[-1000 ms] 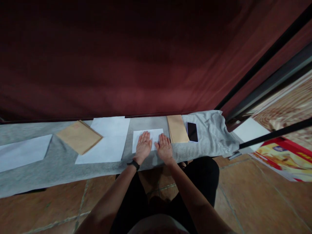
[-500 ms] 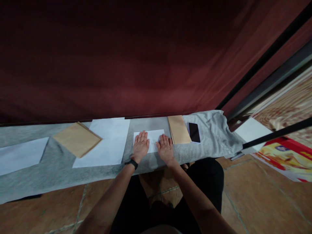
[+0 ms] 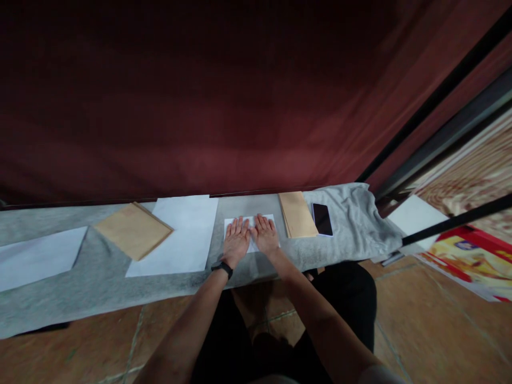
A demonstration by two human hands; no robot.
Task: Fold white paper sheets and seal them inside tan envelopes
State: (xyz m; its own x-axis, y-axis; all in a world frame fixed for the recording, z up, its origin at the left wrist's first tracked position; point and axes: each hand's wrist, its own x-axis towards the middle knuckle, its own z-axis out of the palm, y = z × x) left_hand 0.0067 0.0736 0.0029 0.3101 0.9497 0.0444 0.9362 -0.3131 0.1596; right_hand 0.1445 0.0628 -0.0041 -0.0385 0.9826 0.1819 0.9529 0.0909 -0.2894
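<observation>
A small folded white paper (image 3: 230, 224) lies on a grey cloth (image 3: 100, 272) spread over the floor. Both my hands rest flat on it, fingers stretched out and side by side. My left hand (image 3: 236, 241), with a black band at the wrist, covers the paper's left half. My right hand (image 3: 264, 236) covers its right half, and its thumb side touches my left hand. Neither hand holds anything.
Left of the paper lie a large white sheet (image 3: 180, 234), a brown envelope (image 3: 134, 229) and another white sheet (image 3: 38, 257). To the right are a stack of brown envelopes (image 3: 296, 213) and a dark phone (image 3: 322, 218). A maroon curtain (image 3: 200, 106) hangs behind. Tiled floor is in front.
My right hand has slid left across the paper until it meets my left hand. The view has shifted slightly.
</observation>
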